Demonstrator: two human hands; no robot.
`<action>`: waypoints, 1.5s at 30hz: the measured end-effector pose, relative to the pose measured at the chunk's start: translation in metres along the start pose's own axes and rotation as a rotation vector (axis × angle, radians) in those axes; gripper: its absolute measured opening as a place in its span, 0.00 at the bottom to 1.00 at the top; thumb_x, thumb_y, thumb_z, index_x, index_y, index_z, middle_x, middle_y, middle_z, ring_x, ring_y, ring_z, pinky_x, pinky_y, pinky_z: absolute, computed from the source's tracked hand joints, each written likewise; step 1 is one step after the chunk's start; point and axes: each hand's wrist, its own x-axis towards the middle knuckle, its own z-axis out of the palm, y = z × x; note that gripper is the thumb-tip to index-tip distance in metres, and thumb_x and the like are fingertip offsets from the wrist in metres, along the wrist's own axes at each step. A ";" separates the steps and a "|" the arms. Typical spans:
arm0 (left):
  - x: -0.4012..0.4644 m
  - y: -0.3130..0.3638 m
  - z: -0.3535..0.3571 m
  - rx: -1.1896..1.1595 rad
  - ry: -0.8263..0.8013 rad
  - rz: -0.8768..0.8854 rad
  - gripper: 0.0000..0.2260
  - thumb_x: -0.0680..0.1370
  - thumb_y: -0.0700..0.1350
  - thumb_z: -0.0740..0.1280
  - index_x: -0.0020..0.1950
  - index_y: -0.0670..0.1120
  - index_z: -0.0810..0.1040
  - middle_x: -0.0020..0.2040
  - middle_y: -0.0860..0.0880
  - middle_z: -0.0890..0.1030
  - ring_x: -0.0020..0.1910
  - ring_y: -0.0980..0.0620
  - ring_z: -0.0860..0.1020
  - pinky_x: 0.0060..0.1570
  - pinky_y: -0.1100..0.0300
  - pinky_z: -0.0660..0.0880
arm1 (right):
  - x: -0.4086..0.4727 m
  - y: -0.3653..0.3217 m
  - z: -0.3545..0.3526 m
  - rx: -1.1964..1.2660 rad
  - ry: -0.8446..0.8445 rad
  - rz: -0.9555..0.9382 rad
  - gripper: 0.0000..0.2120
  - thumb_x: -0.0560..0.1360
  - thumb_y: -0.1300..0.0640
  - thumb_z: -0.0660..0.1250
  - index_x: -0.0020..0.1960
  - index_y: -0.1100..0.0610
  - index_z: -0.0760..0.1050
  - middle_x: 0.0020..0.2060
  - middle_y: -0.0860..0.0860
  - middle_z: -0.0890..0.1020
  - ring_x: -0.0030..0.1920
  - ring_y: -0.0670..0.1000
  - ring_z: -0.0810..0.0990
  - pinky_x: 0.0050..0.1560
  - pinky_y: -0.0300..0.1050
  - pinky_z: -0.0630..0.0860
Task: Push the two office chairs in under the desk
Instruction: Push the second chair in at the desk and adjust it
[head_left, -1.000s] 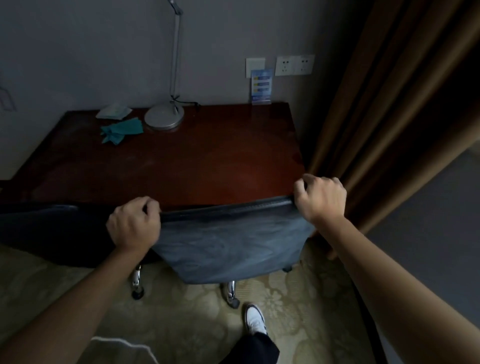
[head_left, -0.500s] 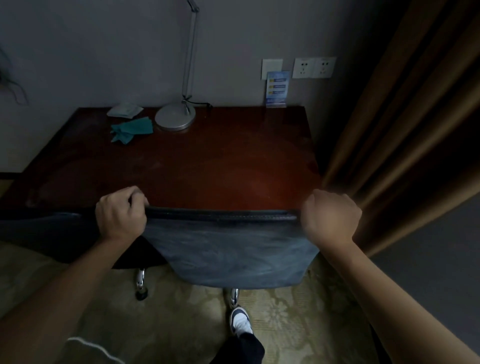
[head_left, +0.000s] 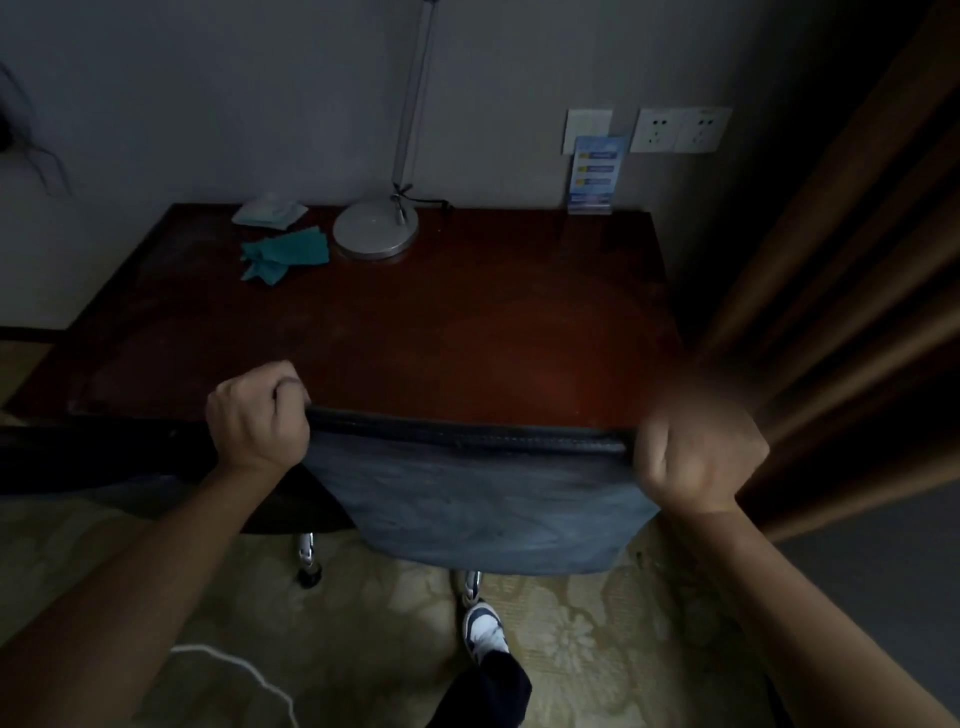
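A dark office chair (head_left: 483, 499) stands with its backrest against the front edge of the red-brown desk (head_left: 415, 332). My left hand (head_left: 260, 421) grips the top left of the backrest. My right hand (head_left: 698, 447) grips its top right corner, slightly blurred. The chair's seat is hidden under the desk; two chrome legs with castors show below the backrest. A second dark chair back (head_left: 104, 452) sits to the left, along the desk's front edge, partly behind my left arm.
On the desk stand a lamp with a round silver base (head_left: 375, 228), a teal cloth (head_left: 283, 254), a pale packet (head_left: 269, 210) and a blue card stand (head_left: 592, 176). Brown curtains (head_left: 841, 291) hang at right. My shoe (head_left: 483, 631) is on the patterned carpet.
The chair has straightened and rolled in toward the desk; its backrest now lies level along the desk edge. My right hand shifted right and down with it.
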 end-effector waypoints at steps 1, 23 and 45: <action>-0.003 0.000 -0.002 0.008 0.000 -0.013 0.15 0.70 0.46 0.53 0.27 0.43 0.73 0.24 0.48 0.72 0.23 0.46 0.69 0.25 0.57 0.65 | -0.002 -0.001 -0.003 -0.002 -0.015 -0.001 0.18 0.76 0.56 0.54 0.27 0.55 0.62 0.21 0.51 0.66 0.22 0.53 0.65 0.27 0.49 0.61; -0.025 -0.018 -0.034 0.092 -0.243 -0.060 0.11 0.75 0.45 0.57 0.33 0.47 0.68 0.33 0.48 0.74 0.38 0.41 0.75 0.43 0.53 0.64 | -0.026 -0.072 -0.059 -0.233 -0.442 0.307 0.17 0.73 0.53 0.50 0.41 0.61 0.73 0.41 0.60 0.77 0.46 0.61 0.73 0.49 0.55 0.67; -0.035 -0.309 -0.237 0.335 -0.368 -0.099 0.33 0.73 0.71 0.55 0.70 0.52 0.69 0.73 0.44 0.66 0.76 0.45 0.56 0.71 0.39 0.48 | -0.041 -0.446 0.035 -0.230 -0.662 0.299 0.29 0.75 0.43 0.59 0.73 0.51 0.62 0.68 0.54 0.71 0.73 0.57 0.59 0.72 0.66 0.46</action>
